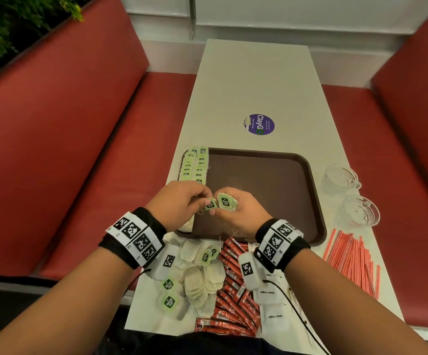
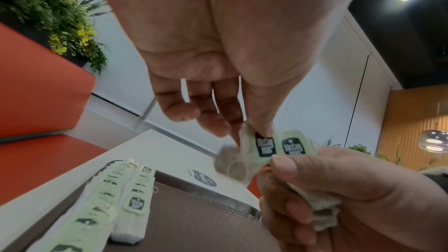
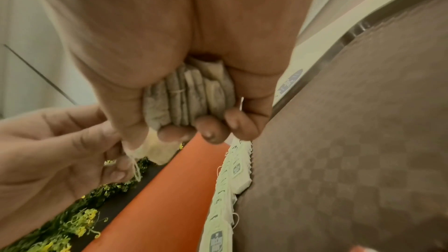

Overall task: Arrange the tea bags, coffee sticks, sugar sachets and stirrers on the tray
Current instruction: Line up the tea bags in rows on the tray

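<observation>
Red booth seats flank my desk (image 1: 253,80) and tray (image 1: 264,175).
My right hand (image 1: 238,211) clutches a soft stack of tea bags (image 3: 189,97); my left hand (image 1: 179,203) pinches one bag (image 2: 244,156) by its tag — light, limp, easily torn.

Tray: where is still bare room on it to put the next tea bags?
The tray is bare from the two tea bag rows along its left edge to its right rim. Near its front edge the left hand and right hand hold tea bags. The table in front is crowded with loose supplies.
</observation>
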